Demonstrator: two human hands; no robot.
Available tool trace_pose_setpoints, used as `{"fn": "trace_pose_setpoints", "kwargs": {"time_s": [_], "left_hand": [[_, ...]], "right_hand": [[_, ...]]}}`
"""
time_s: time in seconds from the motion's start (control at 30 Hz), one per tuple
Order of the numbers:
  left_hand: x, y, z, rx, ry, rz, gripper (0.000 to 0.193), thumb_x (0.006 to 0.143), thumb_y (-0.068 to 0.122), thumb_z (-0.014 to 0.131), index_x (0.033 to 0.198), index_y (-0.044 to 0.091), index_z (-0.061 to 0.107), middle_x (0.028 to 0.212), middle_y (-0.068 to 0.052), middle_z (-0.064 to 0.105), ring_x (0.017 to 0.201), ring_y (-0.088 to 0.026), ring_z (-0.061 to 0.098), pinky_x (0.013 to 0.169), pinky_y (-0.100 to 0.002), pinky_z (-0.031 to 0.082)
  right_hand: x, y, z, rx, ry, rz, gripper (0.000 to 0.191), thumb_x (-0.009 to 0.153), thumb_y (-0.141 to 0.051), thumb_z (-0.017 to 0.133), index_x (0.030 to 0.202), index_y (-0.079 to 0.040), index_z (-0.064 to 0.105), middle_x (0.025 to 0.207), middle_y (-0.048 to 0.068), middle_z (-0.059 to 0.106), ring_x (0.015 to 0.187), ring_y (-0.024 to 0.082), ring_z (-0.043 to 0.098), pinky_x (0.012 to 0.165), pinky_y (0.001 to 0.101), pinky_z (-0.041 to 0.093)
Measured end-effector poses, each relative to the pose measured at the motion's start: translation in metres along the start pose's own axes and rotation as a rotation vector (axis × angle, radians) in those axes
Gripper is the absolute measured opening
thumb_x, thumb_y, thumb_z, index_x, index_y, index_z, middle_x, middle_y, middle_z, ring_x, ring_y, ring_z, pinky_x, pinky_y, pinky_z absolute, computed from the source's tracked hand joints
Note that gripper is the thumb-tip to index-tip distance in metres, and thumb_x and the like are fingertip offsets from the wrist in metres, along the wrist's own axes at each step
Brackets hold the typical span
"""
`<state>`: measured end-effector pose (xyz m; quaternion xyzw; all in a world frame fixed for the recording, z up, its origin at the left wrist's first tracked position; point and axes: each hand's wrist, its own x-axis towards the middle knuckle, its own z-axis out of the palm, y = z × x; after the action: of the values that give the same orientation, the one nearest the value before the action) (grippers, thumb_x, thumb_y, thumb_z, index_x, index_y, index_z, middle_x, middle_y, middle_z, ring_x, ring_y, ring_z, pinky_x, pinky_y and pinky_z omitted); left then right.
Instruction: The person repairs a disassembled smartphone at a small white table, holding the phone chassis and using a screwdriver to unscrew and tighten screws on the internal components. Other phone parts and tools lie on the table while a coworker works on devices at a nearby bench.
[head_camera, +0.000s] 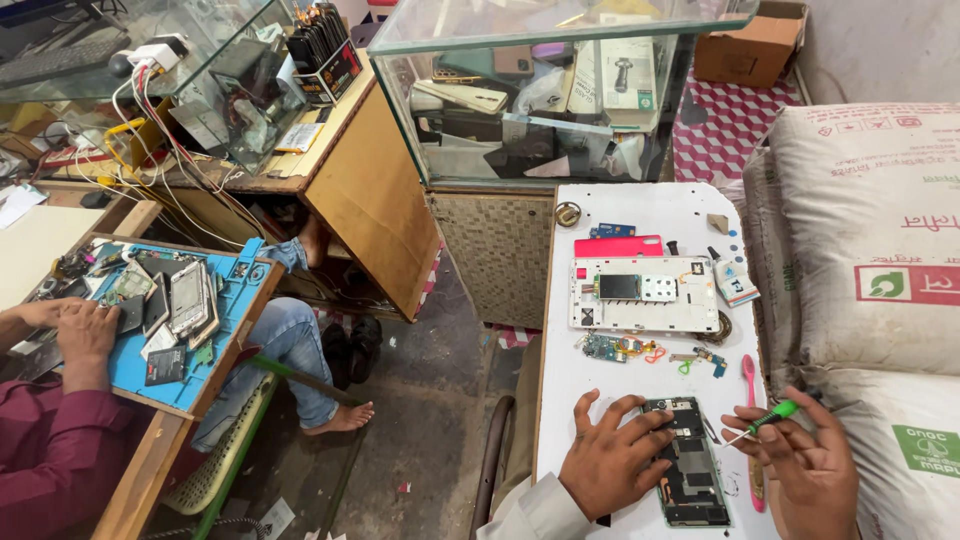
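An opened phone (690, 465) with its dark circuit board exposed lies near the front of a white table (640, 205). My left hand (612, 455) rests flat beside it, fingers spread and fingertips touching its left edge. My right hand (812, 465) grips a small screwdriver with a green handle (768, 418), its metal tip pointing left toward the phone's right edge. A pink toothbrush (750, 385) lies on the table under my right hand.
Farther back lie a white phone frame (645, 293), a red case (617, 246), small loose boards (612, 347) and a small bottle (735, 282). White sacks (870, 240) crowd the right. A glass showcase (545, 90) stands behind. At left, another person's hands (80, 330) work on a blue mat (195, 345).
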<state>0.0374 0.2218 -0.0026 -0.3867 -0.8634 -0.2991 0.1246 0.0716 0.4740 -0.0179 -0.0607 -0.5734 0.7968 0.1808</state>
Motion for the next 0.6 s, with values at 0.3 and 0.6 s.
{"fn": "trace_pose_setpoints", "kwargs": {"time_s": [0.3,0.6], "left_hand": [[0.0,-0.003,0.001,-0.017,0.003,0.002,0.032,0.094,0.031,0.074,0.123,0.017,0.073,0.142,0.003,0.062,0.143,-0.022,0.048,0.118,-0.066,0.013],[0.001,-0.003,0.002,-0.02,0.003,-0.003,0.03,0.095,0.031,0.073,0.122,0.017,0.073,0.142,0.003,0.062,0.142,-0.022,0.048,0.119,-0.066,0.012]], "right_hand": [[-0.004,0.005,-0.006,0.02,0.054,-0.257,0.028,0.102,0.001,0.064,0.123,0.005,0.046,0.107,0.031,0.067,0.097,0.037,0.069,0.095,0.0538,0.058],[-0.008,0.0,-0.009,-0.016,0.183,-0.309,0.016,0.123,-0.006,0.054,0.118,0.01,0.053,0.098,0.031,0.067,0.089,0.031,0.071,0.086,0.0429,0.059]]}}
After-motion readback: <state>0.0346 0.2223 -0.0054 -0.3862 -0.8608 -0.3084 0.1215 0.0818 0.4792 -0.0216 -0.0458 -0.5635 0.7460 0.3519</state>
